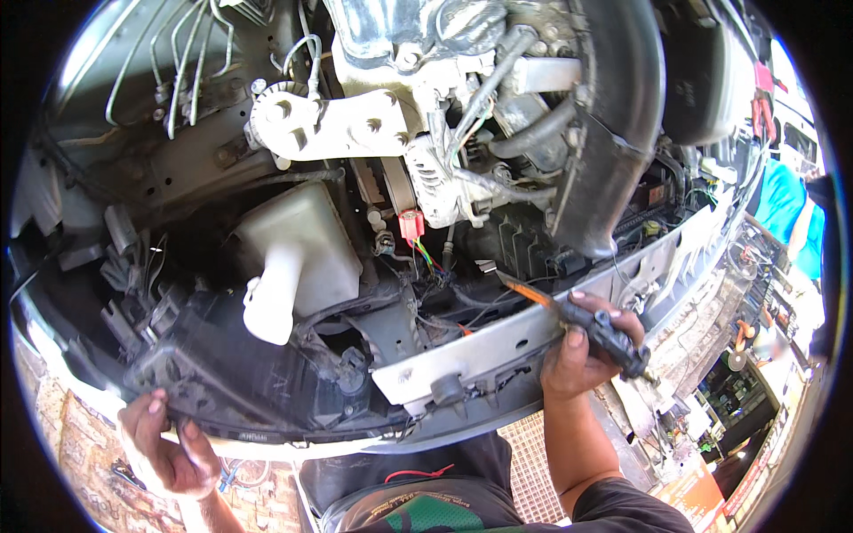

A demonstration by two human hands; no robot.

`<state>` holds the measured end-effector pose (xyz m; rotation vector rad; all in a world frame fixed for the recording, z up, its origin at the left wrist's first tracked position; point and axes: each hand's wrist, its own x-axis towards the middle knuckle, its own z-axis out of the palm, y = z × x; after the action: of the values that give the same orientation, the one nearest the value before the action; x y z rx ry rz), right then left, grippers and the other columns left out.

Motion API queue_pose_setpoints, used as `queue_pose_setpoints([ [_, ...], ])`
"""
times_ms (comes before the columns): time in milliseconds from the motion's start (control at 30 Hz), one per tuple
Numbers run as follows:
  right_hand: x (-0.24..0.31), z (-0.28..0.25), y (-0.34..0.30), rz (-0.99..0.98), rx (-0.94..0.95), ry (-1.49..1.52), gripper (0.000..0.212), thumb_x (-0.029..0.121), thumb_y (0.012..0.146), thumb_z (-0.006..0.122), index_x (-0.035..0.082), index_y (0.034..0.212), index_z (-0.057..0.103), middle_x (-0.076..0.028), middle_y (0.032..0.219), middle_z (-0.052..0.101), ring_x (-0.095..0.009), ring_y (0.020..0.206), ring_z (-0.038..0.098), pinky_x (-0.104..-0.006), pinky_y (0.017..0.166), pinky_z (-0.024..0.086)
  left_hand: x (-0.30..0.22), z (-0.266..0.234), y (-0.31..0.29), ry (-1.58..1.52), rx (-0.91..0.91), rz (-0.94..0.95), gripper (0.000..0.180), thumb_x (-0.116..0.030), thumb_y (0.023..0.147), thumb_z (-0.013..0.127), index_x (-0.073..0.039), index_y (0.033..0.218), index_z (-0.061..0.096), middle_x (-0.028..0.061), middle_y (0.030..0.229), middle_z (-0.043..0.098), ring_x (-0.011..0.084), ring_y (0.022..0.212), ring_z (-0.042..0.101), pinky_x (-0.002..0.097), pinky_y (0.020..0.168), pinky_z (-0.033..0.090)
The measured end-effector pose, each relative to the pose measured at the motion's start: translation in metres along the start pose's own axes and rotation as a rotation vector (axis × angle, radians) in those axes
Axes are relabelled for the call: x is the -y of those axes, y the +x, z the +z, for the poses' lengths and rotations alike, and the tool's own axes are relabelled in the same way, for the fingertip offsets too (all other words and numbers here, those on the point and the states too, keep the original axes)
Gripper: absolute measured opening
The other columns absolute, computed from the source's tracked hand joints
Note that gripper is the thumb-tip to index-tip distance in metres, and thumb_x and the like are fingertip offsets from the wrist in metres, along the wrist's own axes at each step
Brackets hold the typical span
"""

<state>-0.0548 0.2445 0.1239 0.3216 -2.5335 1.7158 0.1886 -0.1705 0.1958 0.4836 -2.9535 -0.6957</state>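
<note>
Tool in right hand, left hand at black housing

Head view. Right hand: fingers and thumb wrapped round the tool, which is dark, with an orange tapered end. Tool held over the pale crossbar, orange end aimed up and left into the engine bay. Contact between its tip and anything beyond: cannot tell. Exact kind of tool: unclear.

Left hand: fingers bent, fingertips at the lower left edge of the black housing. Gripping or merely resting: cannot tell.

Between the hands, farther in: white plastic reservoir, its rounded neck leaning toward the person. Right of it, red connector with coloured wires below. Pale bracket bolted above; black duct curves down at right, ending near the crossbar. Thin metal pipes bend downward at upper left.

Periphery: red clamp at upper right, blue cloth below it. Person's dark shirt with green print at lower edge; brick paving at lower left.
</note>
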Motion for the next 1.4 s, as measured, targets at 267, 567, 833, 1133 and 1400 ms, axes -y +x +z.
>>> queue_pose_setpoints([
  [267, -0.004, 0.001, 0.0, 0.016, 0.033, 0.079, 0.051, -0.006, 0.094, 0.067, 0.005, 0.135, 0.038, -0.025, 0.121, 0.069, -0.03, 0.115, 0.071, -0.0467, 0.107, 0.056, -0.04, 0.03, 0.025, -0.389, -0.311, 0.14, 0.035, -0.019, 0.105, 0.068, 0.004, 0.132, 0.065, 0.0183, 0.113, 0.076, 0.0262, 0.09, 0.068, 0.0347, 0.068, 0.055],
  [567, -0.003, 0.005, -0.001, 0.048, 0.031, 0.129, 0.046, -0.008, 0.095, 0.068, 0.003, 0.132, 0.043, -0.021, 0.124, 0.064, -0.03, 0.118, 0.07, -0.044, 0.107, 0.057, -0.15, 0.174, 0.161, -0.387, 0.659, -0.443, 0.071, -0.046, 0.094, 0.081, 0.009, 0.136, 0.064, 0.0362, 0.126, 0.073, 0.0479, 0.124, 0.07, 0.0493, 0.109, 0.055],
  [833, 0.001, 0.01, 0.004, 0.002, 0.054, 0.105, 0.043, -0.005, 0.092, 0.074, 0.001, 0.127, 0.05, -0.019, 0.118, 0.071, -0.026, 0.109, 0.074, -0.0384, 0.1, 0.06, -0.118, 0.254, 0.174, -0.342, 0.667, -0.671, 0.078, -0.065, 0.081, 0.089, 0.008, 0.109, 0.081, 0.0285, 0.116, 0.08, 0.041, 0.112, 0.078, 0.0485, 0.097, 0.06],
  [1133, 0.004, 0.01, 0.006, -0.065, 0.027, 0.061, 0.044, -0.005, 0.091, 0.075, 0.002, 0.127, 0.051, -0.018, 0.118, 0.072, -0.024, 0.106, 0.074, -0.0364, 0.095, 0.061, -0.104, 0.254, 0.164, -0.636, 0.719, -0.686, 0.055, -0.039, 0.087, 0.092, 0.0, 0.124, 0.08, 0.0207, 0.109, 0.083, 0.0298, 0.103, 0.08, 0.0403, 0.093, 0.06],
  [1400, -0.001, 0.005, 0.002, -0.004, 0.043, 0.096, 0.043, -0.004, 0.092, 0.073, 0.003, 0.128, 0.049, -0.018, 0.121, 0.068, -0.027, 0.111, 0.073, -0.0405, 0.102, 0.059, -0.12, 0.206, 0.14, -0.786, 0.708, -0.319, 0.049, -0.021, 0.101, 0.078, 0.0, 0.144, 0.068, 0.0164, 0.127, 0.08, 0.024, 0.119, 0.075, 0.0375, 0.104, 0.056],
])
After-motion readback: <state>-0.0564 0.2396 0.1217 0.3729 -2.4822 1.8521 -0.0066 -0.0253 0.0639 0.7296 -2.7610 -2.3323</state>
